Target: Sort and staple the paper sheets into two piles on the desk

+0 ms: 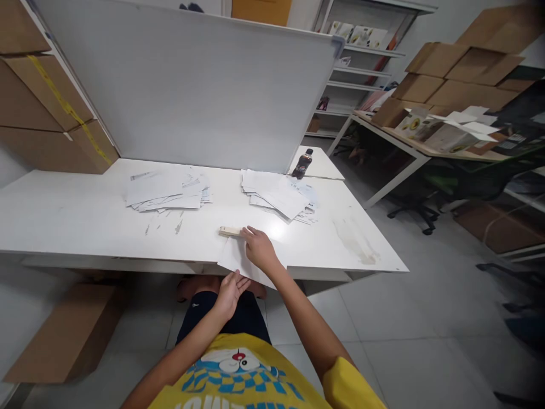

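Your right hand (258, 247) closes its fingers around a slim beige tool (229, 231); your left hand (230, 292), fingers loosely open, touches the white paper (238, 257) overhanging the tabletop (187, 241).

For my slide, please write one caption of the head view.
Both hands at a paper sheet on the white table, before two paper piles.

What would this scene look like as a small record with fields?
Left hand: at the near edge of a loose paper sheet; left hand palm up
Right hand: right hand over that sheet, fingers at one end of a pale bar
Papers: left pile, right pile, both untidy
Drink: dark bottle behind the right pile
Surface: white table
Backdrop: upright white board
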Tool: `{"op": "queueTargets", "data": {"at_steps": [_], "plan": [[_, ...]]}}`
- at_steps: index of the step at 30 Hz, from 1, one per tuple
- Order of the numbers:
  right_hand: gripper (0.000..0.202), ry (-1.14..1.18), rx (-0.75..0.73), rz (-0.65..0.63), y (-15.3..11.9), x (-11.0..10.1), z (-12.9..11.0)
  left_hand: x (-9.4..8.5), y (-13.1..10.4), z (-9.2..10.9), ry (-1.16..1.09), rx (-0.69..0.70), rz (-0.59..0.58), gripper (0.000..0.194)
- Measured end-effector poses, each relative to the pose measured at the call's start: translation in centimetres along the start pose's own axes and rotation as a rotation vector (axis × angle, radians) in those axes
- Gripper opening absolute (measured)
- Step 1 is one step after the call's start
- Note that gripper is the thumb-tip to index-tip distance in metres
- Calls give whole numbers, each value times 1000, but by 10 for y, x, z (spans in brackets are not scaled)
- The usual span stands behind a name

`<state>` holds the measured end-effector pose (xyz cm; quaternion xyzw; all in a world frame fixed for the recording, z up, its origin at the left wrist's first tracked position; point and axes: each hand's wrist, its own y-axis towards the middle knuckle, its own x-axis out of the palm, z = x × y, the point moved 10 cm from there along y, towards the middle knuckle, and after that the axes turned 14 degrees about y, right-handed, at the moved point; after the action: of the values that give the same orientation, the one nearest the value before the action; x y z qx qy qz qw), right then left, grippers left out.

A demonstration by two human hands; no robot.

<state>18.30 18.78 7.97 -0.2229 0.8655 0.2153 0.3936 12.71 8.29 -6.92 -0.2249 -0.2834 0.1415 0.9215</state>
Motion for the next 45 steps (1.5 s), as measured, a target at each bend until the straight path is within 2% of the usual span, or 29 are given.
{"op": "queueTargets", "data": {"at_steps": [4,8,13,18,22,24,28,30,31,33,34,36,37,38,39,40,41,42,43,45], "plan": [[61,13,35,29,-5,19,14,-5,0,-1,-2,2,-15,26],[72,107,85,78,-14,27,26,1,3,6,20,-2,-19,32],[77,156,93,31,-9,31,27,13,12,11,112,-40,-6,29],[81,102,77,43,-10,23,9,25,14,5,156,-25,-59,28],[67,83,52,72,-40,10,-18,25,8,0,65,-16,-68,24],[63,107,49,13,-63,12,-26,28,5,3,57,-37,-125,24],[70,187,101,-22,-102,8,-11,51,-10,14,222,-71,-414,33],[62,240,148,33,-107,-14,5,64,-17,21,314,-56,-525,37],[58,260,169,94,-106,-33,13,69,-18,28,352,-31,-549,40],[52,247,199,317,-100,-92,24,70,-10,54,433,78,-508,42],[51,205,191,473,-97,-128,25,63,-1,76,511,184,-422,42],[50,72,105,759,-90,-193,16,37,19,137,710,445,-146,40],[50,12,44,890,-87,-219,10,18,25,175,870,605,60,40],[48,-40,-11,1010,-82,-238,7,-1,35,204,920,668,179,41],[47,-80,-60,1104,-75,-250,5,-20,45,230,967,707,276,44],[46,-108,-102,1169,-64,-257,7,-36,53,258,1162,784,417,49],[45,-126,-132,1203,-50,-258,12,-51,60,281,1342,830,556,57],[45,-135,-153,1208,-31,-256,19,-67,71,300,1484,817,668,65],[46,-137,-163,1188,-10,-251,28,-81,83,314,1603,771,741,70],[46,-110,-153,1092,37,-233,51,-102,109,334,1776,672,765,75]]}}
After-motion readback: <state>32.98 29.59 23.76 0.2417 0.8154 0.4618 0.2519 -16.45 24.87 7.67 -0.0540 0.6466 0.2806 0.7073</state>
